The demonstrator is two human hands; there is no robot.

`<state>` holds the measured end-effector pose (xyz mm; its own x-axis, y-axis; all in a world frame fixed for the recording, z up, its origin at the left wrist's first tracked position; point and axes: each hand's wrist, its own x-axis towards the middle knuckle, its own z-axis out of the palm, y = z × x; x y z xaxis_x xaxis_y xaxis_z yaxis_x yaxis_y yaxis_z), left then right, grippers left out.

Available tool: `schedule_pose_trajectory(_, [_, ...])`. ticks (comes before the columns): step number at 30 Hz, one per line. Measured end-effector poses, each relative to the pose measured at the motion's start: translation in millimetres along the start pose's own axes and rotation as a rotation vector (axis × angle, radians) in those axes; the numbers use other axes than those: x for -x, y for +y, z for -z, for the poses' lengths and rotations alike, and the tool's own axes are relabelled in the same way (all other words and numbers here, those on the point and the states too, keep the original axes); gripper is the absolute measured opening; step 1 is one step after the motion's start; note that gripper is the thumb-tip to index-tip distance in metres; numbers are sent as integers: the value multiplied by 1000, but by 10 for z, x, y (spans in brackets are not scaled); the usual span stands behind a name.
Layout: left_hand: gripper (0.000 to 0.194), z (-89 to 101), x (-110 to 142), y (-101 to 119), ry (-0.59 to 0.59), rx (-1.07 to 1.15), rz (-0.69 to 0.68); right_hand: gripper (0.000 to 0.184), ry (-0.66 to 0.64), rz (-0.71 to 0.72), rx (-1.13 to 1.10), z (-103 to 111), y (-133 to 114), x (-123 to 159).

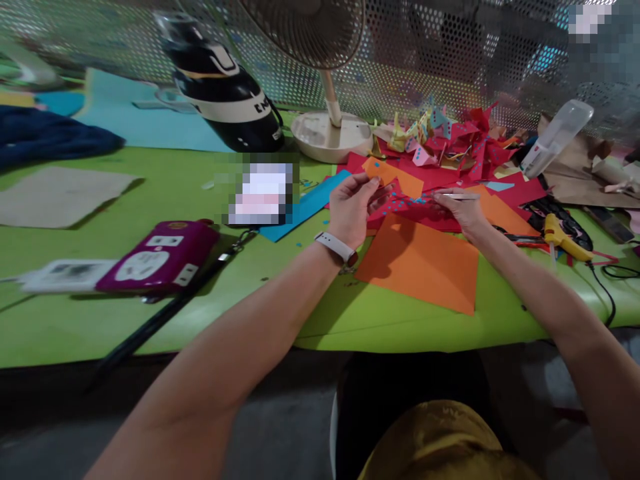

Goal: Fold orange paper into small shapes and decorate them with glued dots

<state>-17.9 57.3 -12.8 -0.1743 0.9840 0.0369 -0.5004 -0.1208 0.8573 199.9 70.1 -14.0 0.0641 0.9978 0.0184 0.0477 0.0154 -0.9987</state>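
Observation:
My left hand (353,203), with a pale watch band at its wrist, has thumb and fingers closed at the edge of a small orange paper piece (405,179) that bears a blue dot. Between the fingers of my right hand (463,208) is a slim, pale stick-like tool (457,196); its exact kind is unclear. Tiny blue dots lie scattered on red paper (400,205) between both hands. Closer to me, a larger orange sheet (423,263) rests on the green table (280,293). A blue paper strip (307,207) lies left of my left hand.
Behind my hands are a fan (330,137), a dark bottle (233,100) and a heap of folded paper (475,143). On the right lie a yellow glue gun (565,239), scissors (523,239) and a clear bottle (557,140). A purple case (160,257) sits left.

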Motion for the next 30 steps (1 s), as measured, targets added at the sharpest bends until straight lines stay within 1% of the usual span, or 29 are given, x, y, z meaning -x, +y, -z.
schedule_pose_trajectory(4, [17, 12, -11, -10, -17, 7, -1, 17, 8, 35, 9, 14, 38, -20])
schedule_pose_trajectory(9, [19, 5, -7, -6, -6, 13, 11, 21, -37, 101, -6, -23, 54, -29])
schedule_pose_trajectory(14, [16, -10, 9, 7, -3, 20, 10, 14, -68, 179, 71, -108, 83, -23])
schedule_pose_trajectory(17, [14, -11, 12, 7, -2, 4, 11, 13, -78, 184, 73, -143, 115, -23])
schedule_pose_trajectory(23, [14, -11, 14, 1, -9, 6, 14, 18, -116, 155, 22, -200, 208, -31])
schedule_pose_trajectory(30, [16, -4, 20, -11, -27, 5, 12, 19, -155, 120, 10, -207, 234, -23])
